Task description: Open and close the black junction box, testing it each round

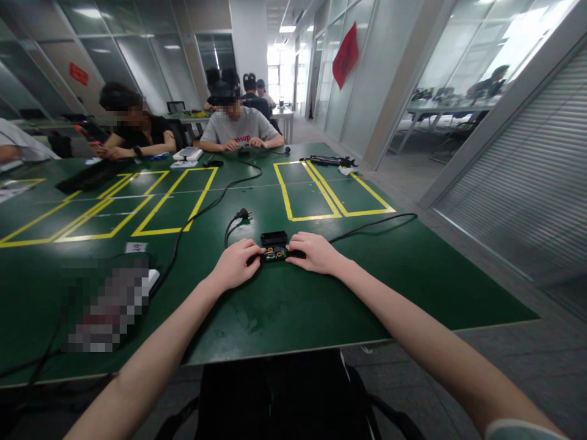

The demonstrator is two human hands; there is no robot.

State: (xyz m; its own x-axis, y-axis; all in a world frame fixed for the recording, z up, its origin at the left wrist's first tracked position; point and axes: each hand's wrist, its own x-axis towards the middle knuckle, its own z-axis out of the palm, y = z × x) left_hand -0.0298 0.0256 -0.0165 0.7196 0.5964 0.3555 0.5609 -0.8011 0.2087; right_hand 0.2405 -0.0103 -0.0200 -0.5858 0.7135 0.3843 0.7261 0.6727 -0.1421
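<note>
An opened black power adapter (275, 254) lies on the green table (302, 318) in front of me. Its lower half shows a circuit board with orange ring-shaped coils. Just behind it sits a separate black cover half (274, 237). My left hand (236, 264) pinches the left end of the adapter, fingers closed. At the right end my right hand (314, 252) grips it between thumb and fingers. A cord with a black plug (243, 214) lies behind my left hand, and another black cable (376, 228) runs off to the right from behind my right hand.
A blurred-out object (112, 305) lies on the left beside a long black cable (202, 211). Yellow tape outlines (316, 218) mark the table. A black folded tripod-like item (330, 161) rests at the far edge. Across the table a person in a grey shirt (241, 128) works.
</note>
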